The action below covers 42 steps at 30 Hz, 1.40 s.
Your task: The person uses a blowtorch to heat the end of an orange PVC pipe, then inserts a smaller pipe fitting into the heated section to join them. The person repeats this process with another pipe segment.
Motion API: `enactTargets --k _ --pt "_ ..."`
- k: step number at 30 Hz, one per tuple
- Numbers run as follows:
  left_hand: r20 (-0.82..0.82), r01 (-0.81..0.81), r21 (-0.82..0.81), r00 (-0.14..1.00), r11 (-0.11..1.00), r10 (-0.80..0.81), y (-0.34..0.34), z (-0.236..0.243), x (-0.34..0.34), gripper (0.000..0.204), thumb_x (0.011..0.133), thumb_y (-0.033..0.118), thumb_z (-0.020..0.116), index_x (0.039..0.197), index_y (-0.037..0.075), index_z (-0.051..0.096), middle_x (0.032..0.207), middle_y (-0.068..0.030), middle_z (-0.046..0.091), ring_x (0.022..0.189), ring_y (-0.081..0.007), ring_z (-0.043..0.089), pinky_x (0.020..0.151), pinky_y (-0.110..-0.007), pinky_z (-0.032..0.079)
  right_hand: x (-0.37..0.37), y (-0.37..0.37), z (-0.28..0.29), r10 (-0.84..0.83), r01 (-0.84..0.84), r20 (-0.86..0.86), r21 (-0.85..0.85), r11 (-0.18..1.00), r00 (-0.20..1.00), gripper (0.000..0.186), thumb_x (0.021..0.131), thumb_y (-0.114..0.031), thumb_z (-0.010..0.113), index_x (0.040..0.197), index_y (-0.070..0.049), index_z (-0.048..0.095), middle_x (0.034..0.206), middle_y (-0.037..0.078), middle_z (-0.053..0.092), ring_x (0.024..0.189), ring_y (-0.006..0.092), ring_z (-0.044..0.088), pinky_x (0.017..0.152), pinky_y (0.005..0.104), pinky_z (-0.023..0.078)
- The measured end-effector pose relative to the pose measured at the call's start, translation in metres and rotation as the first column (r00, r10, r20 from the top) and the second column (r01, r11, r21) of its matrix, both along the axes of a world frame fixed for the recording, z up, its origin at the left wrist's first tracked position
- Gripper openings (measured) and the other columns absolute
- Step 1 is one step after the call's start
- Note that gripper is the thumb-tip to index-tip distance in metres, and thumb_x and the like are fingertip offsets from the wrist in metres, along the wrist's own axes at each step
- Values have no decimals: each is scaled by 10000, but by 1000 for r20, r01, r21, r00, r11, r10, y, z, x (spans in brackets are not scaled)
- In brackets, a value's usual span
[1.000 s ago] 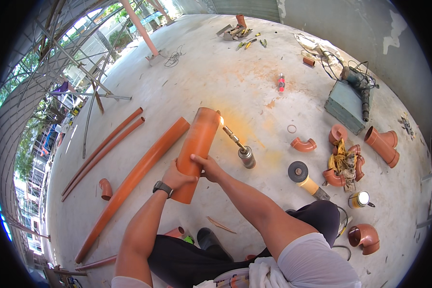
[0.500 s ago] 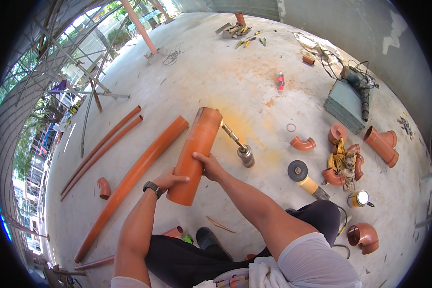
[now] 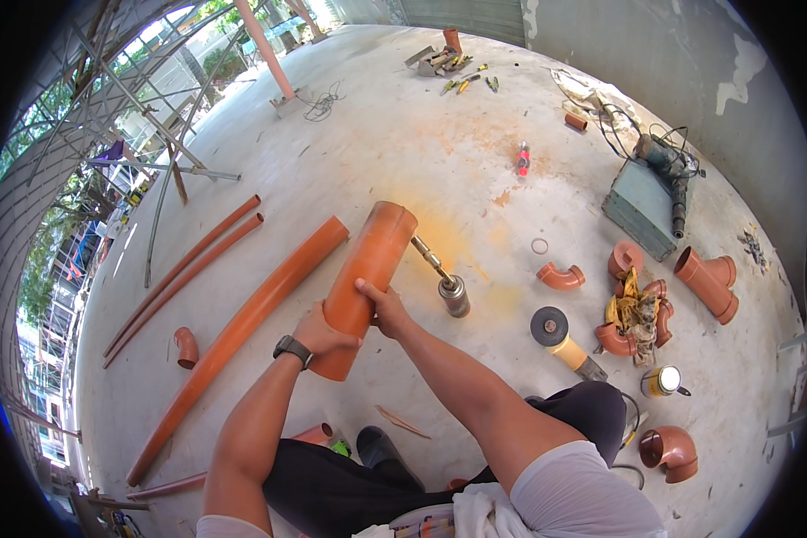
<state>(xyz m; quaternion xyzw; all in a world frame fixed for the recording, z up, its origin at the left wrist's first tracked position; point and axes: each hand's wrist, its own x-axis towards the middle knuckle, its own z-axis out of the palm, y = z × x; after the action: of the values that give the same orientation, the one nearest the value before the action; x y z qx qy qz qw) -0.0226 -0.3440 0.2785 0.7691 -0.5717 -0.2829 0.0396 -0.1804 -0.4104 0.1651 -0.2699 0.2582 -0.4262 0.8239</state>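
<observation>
A short, wide orange pipe [image 3: 363, 260] is held at a slant above the floor. My left hand [image 3: 327, 332] grips its lower part from the left, wearing a dark watch on the wrist. My right hand [image 3: 381, 309] is closed round it from the right, thumb on the front. The pipe's upper end is beside the nozzle of a gas torch, whose canister [image 3: 453, 296] stands on the floor; the nozzle tip is hidden behind the pipe, and no flame shows clearly. A long orange pipe [image 3: 242, 341] lies to the left.
Thin pipes [image 3: 188, 264] lie at left, with scaffolding [image 3: 170, 166] beyond. At right are elbow fittings [image 3: 560, 276], a branch fitting [image 3: 704, 282], an angle grinder [image 3: 565, 345], an open can [image 3: 662, 382] and a metal case [image 3: 637, 211]. Hand tools [image 3: 466, 82] lie at the back.
The small flame visible at the nozzle a second ago is out of sight now. The held pipe has shifted slightly in my hands, and the left hand's grip moved a little.
</observation>
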Motion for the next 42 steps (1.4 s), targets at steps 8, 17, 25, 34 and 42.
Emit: enactTargets --k 8,17,25,34,42 --pt "-709 2 220 687 975 158 -5 -19 34 905 837 304 898 1553 -12 444 1430 -162 636 1293 -253 639 1132 -414 501 1 -3 -19 100 -100 47 -10 995 994 975 872 -611 823 1553 -33 434 1417 221 608 1274 349 641 1028 569 559" --pt "-163 -109 -57 982 992 98 -2 -3 0 1266 630 478 995 1603 -30 365 1449 -207 623 1311 -306 641 1122 -395 506 7 -2 -3 17 -16 55 -23 1000 998 897 880 -539 850 1505 -24 463 1328 190 666 1112 326 743 827 490 660" --pt "-113 -14 -40 994 999 9 -4 11 -12 1230 667 472 989 1610 -17 369 1515 -208 575 1388 -290 585 1156 -396 479 -1 -3 -5 -26 31 96 -45 999 995 870 898 -515 839 1503 -17 460 1331 185 663 1113 326 740 828 460 659" --pt "-554 2 114 830 993 62 -1 4 21 1141 723 375 972 1599 -36 368 1485 -165 601 1353 -254 605 1142 -398 494 -1 -2 -6 11 1 181 -69 998 983 875 918 -531 820 1538 -46 439 1389 167 630 1239 309 677 950 486 616" --pt "-6 91 -144 996 985 -93 0 10 -11 1222 660 465 1000 1587 -33 380 1467 -204 606 1335 -282 622 1121 -406 511 -2 -4 0 -46 54 122 -64 996 991 850 918 -527 826 1518 -51 459 1371 158 648 1215 307 694 954 490 623"
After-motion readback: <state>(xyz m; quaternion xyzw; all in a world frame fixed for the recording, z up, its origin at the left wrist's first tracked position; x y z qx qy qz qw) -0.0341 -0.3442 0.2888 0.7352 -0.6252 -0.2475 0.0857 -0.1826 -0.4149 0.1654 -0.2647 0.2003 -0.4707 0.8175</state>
